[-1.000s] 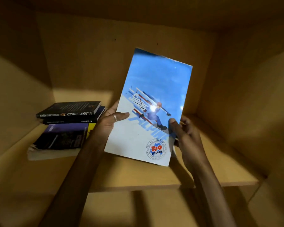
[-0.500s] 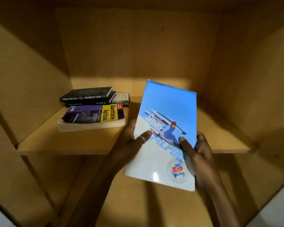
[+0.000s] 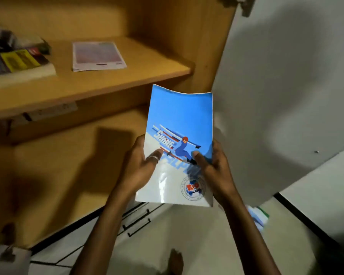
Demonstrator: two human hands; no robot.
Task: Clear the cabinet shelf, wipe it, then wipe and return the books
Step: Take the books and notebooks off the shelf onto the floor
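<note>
The cabinet shelf [image 3: 111, 80] has slid up and to the left of view, so the person has stepped back from it, and a pink booklet [image 3: 97, 55] now shows lying flat where the blue one stood a second ago. Beside it sits the stack of books [image 3: 18, 60], so clearing looks unfinished. The blue booklet [image 3: 179, 139] is now out in front of the cabinet, both hands gripping its lower half: left hand [image 3: 141, 165], right hand [image 3: 213, 167], thumbs on the cover
</note>
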